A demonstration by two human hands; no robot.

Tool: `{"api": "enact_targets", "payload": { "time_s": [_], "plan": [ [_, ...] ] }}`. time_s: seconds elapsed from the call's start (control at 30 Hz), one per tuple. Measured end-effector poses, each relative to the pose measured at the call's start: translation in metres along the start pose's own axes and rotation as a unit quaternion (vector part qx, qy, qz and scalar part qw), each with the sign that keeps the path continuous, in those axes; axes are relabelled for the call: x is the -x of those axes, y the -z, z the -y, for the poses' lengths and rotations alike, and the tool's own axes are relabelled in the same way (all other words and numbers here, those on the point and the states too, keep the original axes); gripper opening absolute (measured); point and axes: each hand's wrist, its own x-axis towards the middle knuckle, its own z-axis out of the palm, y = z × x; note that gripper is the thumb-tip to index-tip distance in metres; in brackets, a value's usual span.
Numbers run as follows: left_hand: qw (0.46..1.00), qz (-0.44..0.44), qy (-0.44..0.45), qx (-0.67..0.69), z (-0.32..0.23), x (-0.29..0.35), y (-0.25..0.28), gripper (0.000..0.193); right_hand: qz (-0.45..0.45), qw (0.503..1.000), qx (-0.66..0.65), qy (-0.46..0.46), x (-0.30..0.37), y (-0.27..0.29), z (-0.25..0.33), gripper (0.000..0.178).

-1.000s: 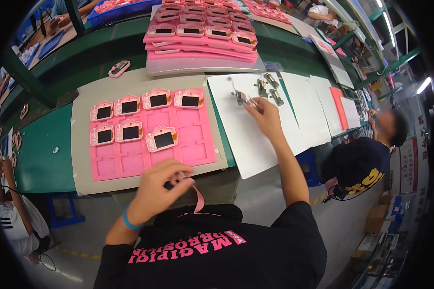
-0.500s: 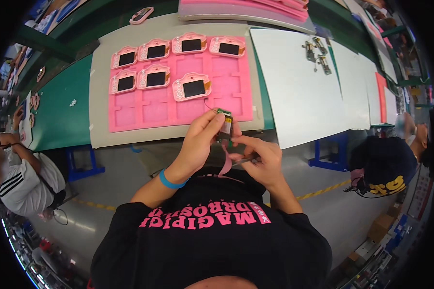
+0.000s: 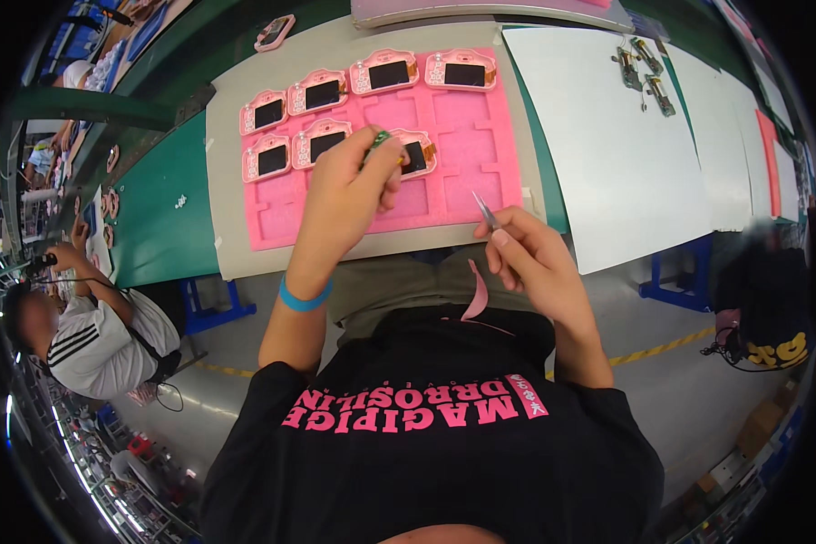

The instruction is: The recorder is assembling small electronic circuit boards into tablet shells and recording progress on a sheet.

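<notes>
My left hand (image 3: 349,186) is closed on a small green circuit board (image 3: 381,138), most of which its fingers hide. It hovers at a pink game-console-shaped case (image 3: 420,156) with a black screen, partly covering it. Tweezers (image 3: 486,212) are pinched in my right hand (image 3: 537,261), tips pointing up and away, near the front right corner of a pink tray (image 3: 470,136). Whether the board touches the case cannot be made out. Several similar cases with black screens, such as the far right one (image 3: 461,71), lie in the tray's recesses.
To the right, a white sheet (image 3: 580,154) carries several small circuit boards with parts (image 3: 644,74). A green mat (image 3: 159,204) lies left, with small white bits (image 3: 180,201). A pink strip (image 3: 477,292) shows at my lap. One person (image 3: 109,335) sits left, another (image 3: 762,308) right.
My left hand has carried the circuit board forward over the tray to the nearest case. My right hand has drawn apart to the right, still with the tweezers. The view has shifted.
</notes>
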Motion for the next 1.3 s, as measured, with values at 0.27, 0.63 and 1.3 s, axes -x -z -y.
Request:
{"api": "enact_targets", "payload": {
  "time_s": [0.27, 0.63, 1.3],
  "plan": [
    [0.933, -0.049, -0.124, -0.335, 0.004, -0.031, -0.024, 0.026, 0.025, 0.997, 0.007, -0.066, -0.026, 0.000, 0.009, 0.018],
    [0.994, -0.006, -0.045, -0.095, 0.024, -0.033, -0.007, 0.020, 0.111, 0.970, -0.095, -0.194, -0.060, -0.019, 0.023, 0.018],
    [0.991, -0.001, -0.078, -0.104, 0.027, -0.026, -0.007, 0.021, 0.122, 0.971, -0.124, -0.163, -0.065, -0.026, 0.015, 0.020]
  ]
}}
